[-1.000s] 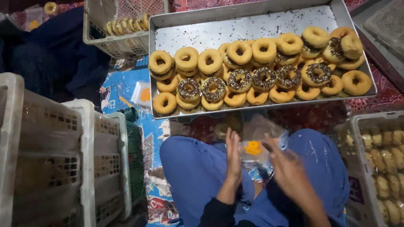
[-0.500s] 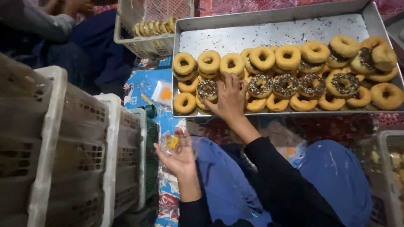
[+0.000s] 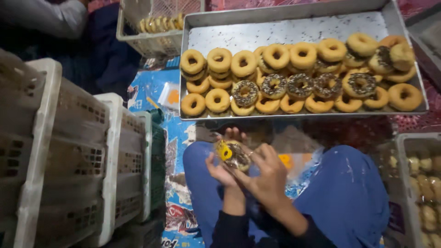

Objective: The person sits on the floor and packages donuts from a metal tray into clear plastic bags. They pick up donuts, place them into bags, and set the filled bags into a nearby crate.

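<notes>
Over our lap, left hand [image 3: 220,167] cups a sprinkled donut [image 3: 236,155] in its clear bag [image 3: 226,150] w/ fingers curled under, right hand [image 3: 266,177] pinching at 3 o'clock, tray [image 3: 294,32] at 12; we'd judge: keep grip light, icing up.

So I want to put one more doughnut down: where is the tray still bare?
The metal tray is bare along its far strip, between the back rim and the doughnut rows. The near half is packed, doughnuts overlapping up to the front rim.
</notes>
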